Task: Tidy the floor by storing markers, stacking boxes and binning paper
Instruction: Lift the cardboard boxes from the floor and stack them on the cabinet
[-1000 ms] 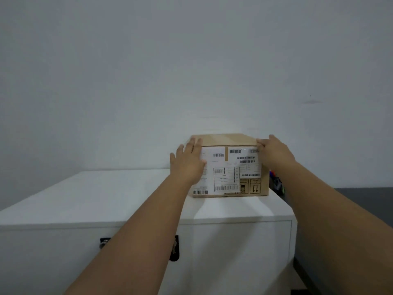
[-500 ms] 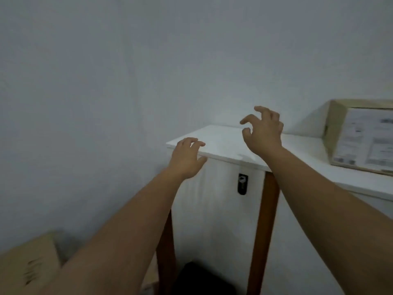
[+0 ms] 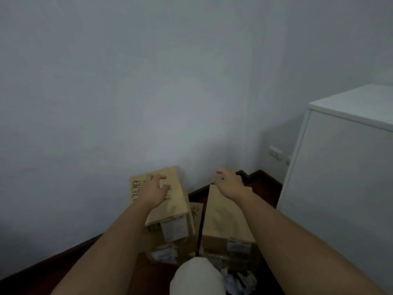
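two boxes (image 3: 168,209) side by side, cabinet (image 3: 340,167) to their right

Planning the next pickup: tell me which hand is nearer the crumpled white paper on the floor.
Right. The right hand reaches over the cardboard box directly beyond the crumpled white paper; the left hand is further left.

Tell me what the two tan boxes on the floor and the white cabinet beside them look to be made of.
The left tan box and the right tan box look like plain matte cardboard: brown faces, printed shipping labels. The white cabinet seems to be smooth painted or laminated board, with flat panels and crisp edges; which one is unclear.
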Tool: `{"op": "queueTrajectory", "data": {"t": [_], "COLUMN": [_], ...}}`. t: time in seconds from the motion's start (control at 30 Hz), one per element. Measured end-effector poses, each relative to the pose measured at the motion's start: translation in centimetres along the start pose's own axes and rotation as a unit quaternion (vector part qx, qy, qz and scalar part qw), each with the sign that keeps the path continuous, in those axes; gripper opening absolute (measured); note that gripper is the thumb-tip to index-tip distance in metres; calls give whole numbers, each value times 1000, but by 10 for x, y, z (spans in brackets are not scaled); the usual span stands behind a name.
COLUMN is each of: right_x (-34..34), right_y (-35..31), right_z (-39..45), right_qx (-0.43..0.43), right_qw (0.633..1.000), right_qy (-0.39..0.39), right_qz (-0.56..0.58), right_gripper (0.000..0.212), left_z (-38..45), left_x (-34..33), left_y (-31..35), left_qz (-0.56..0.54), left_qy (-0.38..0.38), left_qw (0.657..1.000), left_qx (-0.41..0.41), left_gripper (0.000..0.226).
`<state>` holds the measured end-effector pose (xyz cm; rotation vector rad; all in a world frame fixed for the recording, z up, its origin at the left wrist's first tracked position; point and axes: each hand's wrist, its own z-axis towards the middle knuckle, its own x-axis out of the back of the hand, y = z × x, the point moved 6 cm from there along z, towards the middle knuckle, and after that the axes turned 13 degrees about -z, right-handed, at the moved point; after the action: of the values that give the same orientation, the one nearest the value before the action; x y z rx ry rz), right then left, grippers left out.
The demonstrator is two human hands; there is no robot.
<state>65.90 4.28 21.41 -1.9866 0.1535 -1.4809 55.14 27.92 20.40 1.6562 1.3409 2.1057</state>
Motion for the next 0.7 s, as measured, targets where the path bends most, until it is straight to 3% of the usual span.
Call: {"op": "queueTrajectory", "data": {"t": [0.17, 0.27, 0.4, 0.47, 0.53, 0.7], "right_x": [-110, -146, -183, -199, -213, -216], "right_y": [-10, -13, -11, -14, -18, -23], "right_z": [4, 15, 25, 24, 26, 34], "right_qx": [-52, -76, -143, -173, -185, -213], "right_qw": [986, 976, 947, 922, 902, 876], "right_qy": [-120, -144, -148, -166, -181, -66], "right_qz": [107, 147, 248, 303, 346, 428], "right_gripper": [63, 58, 67, 59, 49, 37], "left_z": [-14, -23, -25, -26, -24, -14], "left_x": [8, -1, -18, -30, -40, -36], "left_y": [-125, -167, -204, -215, -222, -223], "left_qz": [-43, -158, -346, -418, -453, -486], "left_qy": [34, 59, 86, 92, 98, 166], "left_qw": [986, 964, 891, 846, 823, 791], "left_qx": [160, 206, 281, 317, 328, 332], "left_gripper": [49, 59, 75, 78, 79, 70]}}
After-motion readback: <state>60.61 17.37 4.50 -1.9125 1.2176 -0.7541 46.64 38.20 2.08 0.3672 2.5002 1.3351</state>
